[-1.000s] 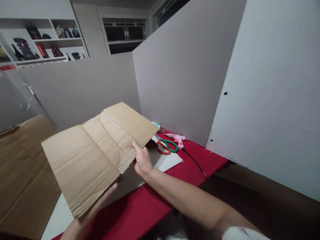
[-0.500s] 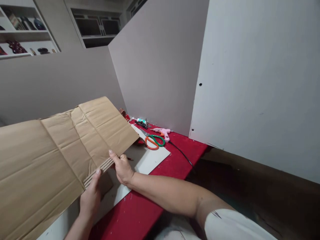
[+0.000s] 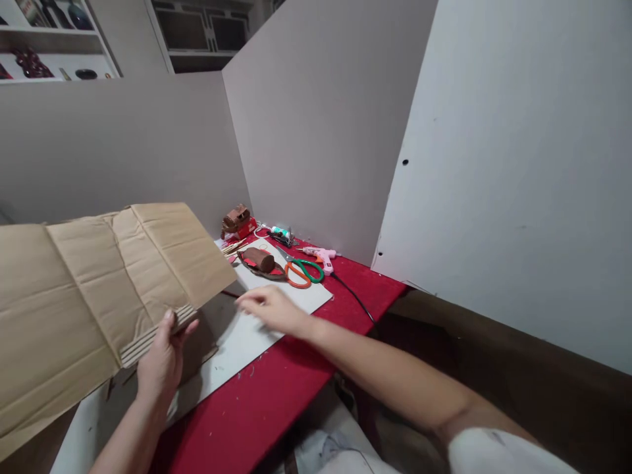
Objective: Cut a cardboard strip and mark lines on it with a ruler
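Left hand, lower left, clamped on the near edge of the cardboard; fingers partly hidden underneath. Cardboard fills the left, cut off by the frame edge, covering part of the board. Right hand, centre, blurred, clear of cardboard; can't tell if fingers grip anything. Scissors mid-frame. Shelf upper left, cropped, contents dark.

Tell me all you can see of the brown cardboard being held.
The brown cardboard is a broad, flattened piece, crossed by long folds and small wrinkles. Stacked layers show along part of its near edge, where the left hand grips it. It slants above the white board and runs out of view at left.
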The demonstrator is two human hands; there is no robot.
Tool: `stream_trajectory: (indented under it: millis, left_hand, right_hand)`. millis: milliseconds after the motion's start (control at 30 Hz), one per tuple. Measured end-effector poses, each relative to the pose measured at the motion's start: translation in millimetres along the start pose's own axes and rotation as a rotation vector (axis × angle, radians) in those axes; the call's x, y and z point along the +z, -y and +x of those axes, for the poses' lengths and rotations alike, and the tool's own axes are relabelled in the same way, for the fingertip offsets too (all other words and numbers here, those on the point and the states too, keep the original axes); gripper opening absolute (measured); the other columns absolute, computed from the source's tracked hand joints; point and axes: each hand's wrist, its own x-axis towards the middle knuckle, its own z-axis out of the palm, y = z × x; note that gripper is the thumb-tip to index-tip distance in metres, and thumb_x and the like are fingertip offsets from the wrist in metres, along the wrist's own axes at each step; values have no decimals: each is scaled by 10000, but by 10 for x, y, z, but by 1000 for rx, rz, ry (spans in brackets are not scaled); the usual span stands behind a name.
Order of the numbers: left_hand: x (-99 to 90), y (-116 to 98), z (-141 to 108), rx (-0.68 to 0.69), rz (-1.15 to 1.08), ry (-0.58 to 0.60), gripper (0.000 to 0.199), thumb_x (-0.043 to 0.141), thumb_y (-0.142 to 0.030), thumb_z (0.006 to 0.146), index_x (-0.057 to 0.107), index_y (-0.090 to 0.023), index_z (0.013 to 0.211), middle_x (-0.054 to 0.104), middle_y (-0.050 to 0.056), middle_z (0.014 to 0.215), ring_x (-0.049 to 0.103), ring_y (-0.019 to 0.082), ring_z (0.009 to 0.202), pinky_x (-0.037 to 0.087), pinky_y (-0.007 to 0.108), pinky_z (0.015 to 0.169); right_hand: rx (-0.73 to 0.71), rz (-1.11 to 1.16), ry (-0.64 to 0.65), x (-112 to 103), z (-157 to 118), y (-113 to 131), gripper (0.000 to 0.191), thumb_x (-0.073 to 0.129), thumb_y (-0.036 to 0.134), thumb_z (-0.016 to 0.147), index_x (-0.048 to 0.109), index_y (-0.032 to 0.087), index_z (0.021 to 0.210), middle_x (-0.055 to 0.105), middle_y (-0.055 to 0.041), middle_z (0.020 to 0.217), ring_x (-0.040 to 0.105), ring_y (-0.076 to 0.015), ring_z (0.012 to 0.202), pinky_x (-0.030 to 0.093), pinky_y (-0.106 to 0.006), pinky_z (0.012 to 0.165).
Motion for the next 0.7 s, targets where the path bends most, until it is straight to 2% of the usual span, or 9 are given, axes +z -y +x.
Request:
stream_trajectory:
  millis: [100, 167, 200, 300, 433, 567, 700]
  left_hand:
    - [47, -26, 62, 0, -67, -40, 159, 772, -277, 726, 651, -189, 672, 635, -38, 676, 639, 129, 683, 620, 278, 673]
    - [69, -18, 72, -7, -94, -34, 158, 780, -274, 695, 656, -186, 654, 655, -34, 679, 640, 129, 681, 624, 273, 652]
    - [76, -12, 69, -13, -102, -25, 159, 787, -278, 684, 663, -183, 652, 664, -29, 682, 643, 133, 686, 626, 275, 645]
    - [80, 1, 38, -34, -112, 17, 183, 815, -292, 652, 674, -177, 639, 679, -16, 675, 649, 147, 697, 633, 296, 649]
    - [94, 16, 3, -36, -120, 65, 201, 835, -328, 649, 696, -184, 642, 696, -4, 689, 661, 167, 734, 637, 338, 713]
    - [138, 26, -18, -22, -125, 90, 212, 842, -362, 655, 721, -188, 672, 712, 4, 717, 678, 184, 778, 624, 357, 782]
    - [175, 8, -65, -19, -132, 112, 252, 863, -384, 641, 715, -180, 659, 721, 14, 724, 686, 194, 795, 618, 385, 823]
  right_hand:
    - [141, -317, -165, -705, -10, -367, 343, 416, 169, 1005, 690, 135, 1207, 660, -148, 1321, 591, -258, 1237, 428, -404, 1063]
    - [247, -512, -163, -990, 73, -583, 284, 511, 169, 979, 672, 102, 1203, 606, -200, 1368, 537, -320, 1297, 406, -481, 1084]
    - [300, -592, -124, -1058, 132, -668, 259, 567, 198, 966, 671, 105, 1184, 623, -190, 1330, 565, -321, 1258, 436, -496, 1057]
    - [415, -773, 40, -1044, 337, -835, 310, 636, 325, 959, 633, 156, 1219, 636, -112, 1266, 637, -251, 1110, 533, -475, 947]
    - [478, -914, 194, -938, 565, -960, 345, 627, 348, 967, 609, 161, 1256, 624, -109, 1266, 645, -235, 1071, 559, -445, 901]
    - [496, -976, 263, -985, 704, -1046, 342, 623, 348, 970, 607, 167, 1259, 624, -106, 1266, 647, -232, 1064, 562, -441, 894]
    - [513, -986, 246, -1046, 749, -1071, 339, 624, 350, 969, 610, 166, 1254, 625, -105, 1266, 644, -234, 1072, 558, -447, 902]
